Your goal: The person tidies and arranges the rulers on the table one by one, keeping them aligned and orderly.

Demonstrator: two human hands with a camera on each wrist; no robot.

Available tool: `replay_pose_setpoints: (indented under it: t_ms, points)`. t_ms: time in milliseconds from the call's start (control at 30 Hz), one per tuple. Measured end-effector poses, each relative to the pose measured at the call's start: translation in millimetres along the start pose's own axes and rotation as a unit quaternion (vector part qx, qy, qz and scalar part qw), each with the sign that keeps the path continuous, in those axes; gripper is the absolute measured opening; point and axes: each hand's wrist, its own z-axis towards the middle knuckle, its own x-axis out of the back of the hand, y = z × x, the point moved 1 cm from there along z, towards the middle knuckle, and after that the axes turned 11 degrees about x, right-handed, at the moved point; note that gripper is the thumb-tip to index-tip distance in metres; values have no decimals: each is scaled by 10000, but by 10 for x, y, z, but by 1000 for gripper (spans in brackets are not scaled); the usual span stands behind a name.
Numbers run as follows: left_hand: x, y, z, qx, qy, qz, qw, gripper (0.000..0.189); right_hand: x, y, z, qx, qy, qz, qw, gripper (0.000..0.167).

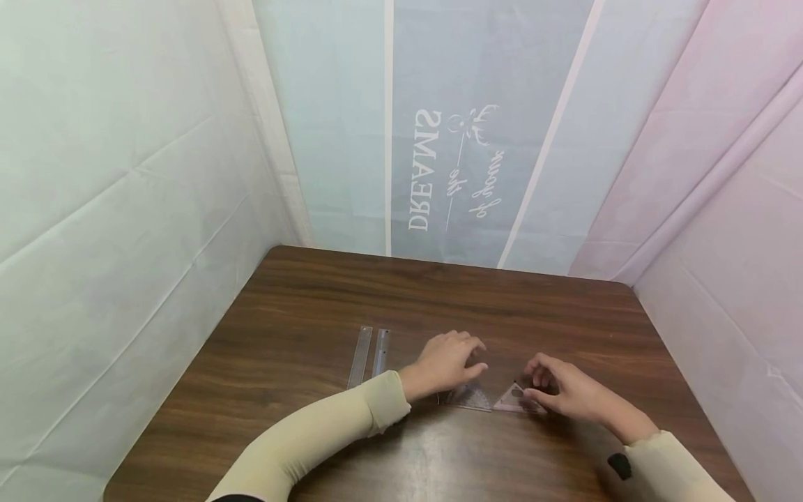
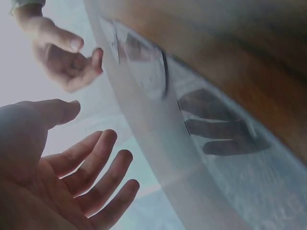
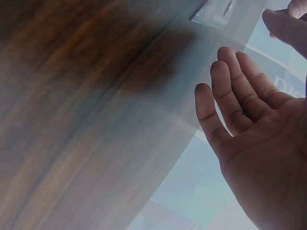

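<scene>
In the head view, my left hand is over the table with its fingers loosely bent and holds nothing. Just below its thumb lies a clear protractor, partly covered by the hand. A clear set square lies flat at the protractor's right side. My right hand hovers at the set square's right end, thumb overlapping it, fingers softly curved and apart. Both wrist views show relaxed, spread fingers on the left hand and the right hand, nothing between them.
Left of the hands, two rulers lie side by side on the brown wooden table: a clear ruler and a bluish ruler. The left forearm covers their near ends. Fabric walls enclose the table at the back and sides.
</scene>
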Motion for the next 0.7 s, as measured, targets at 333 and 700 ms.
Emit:
replay_pose_setpoints:
  t_ms: [333, 700]
  points:
    - [139, -392, -50, 369, 253, -158, 9989, 38, 22, -6, 74, 10, 146, -317, 9994, 37]
    - [241, -782, -122, 678, 428, -337, 9962, 43, -75, 21, 64, 226, 208, -338, 9990, 37]
